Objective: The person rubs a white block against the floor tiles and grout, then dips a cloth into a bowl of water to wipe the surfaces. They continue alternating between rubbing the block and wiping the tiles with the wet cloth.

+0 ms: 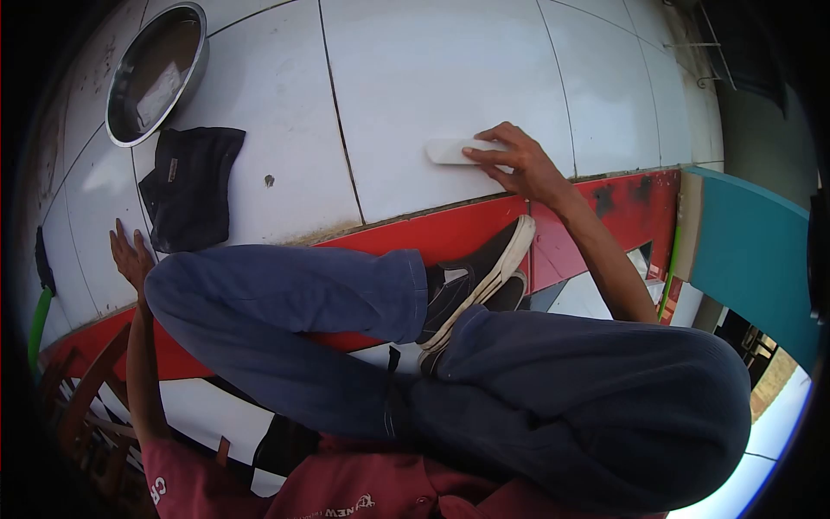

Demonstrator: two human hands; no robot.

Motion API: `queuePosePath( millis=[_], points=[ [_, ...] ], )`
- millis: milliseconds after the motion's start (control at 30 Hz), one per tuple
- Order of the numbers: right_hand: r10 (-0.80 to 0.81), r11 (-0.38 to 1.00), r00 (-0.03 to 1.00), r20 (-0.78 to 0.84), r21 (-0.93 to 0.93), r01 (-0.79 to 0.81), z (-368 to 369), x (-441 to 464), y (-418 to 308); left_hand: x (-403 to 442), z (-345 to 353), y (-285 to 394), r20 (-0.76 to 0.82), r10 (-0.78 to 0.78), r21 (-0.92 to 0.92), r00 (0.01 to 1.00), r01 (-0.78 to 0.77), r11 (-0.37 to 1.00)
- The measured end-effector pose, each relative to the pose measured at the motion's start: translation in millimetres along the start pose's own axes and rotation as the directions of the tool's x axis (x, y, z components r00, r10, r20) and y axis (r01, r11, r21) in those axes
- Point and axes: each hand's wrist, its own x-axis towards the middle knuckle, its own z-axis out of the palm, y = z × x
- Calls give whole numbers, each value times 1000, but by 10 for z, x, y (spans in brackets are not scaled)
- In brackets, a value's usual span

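My right hand [516,162] grips one end of a white oblong block [445,152] that lies against the white tiles [441,78]. On the left, my left hand [131,256] rests on the tiles with its fingers spread and nothing in it. Just beyond that hand lies a crumpled black cloth [194,186] with a small label. Above the cloth stands a round metal basin [201,65] holding murky liquid.
A red tiled edge [484,220] runs below the white tiles, close to my shoes [471,281]. At the right is a teal panel [752,251]. Brown wooden furniture [102,372] and a green object [39,329] are at the left.
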Motion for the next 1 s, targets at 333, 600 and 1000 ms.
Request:
queuePosePath(
  millis=[333,600,1000],
  points=[
    [183,981,973,-142,-34,-189,-97,-583,160,5,54,-77,11,-12,14,1000,12,1000],
    [347,936,886,-307,55,-347,-49,-831,294,-4,13,-51,3,3,-14,1000,-3,1000],
    [299,940,952,-60,-156,-305,-541,-1298,713,-4,74,-126,-20,56,40,998,-55,998]
  ],
)
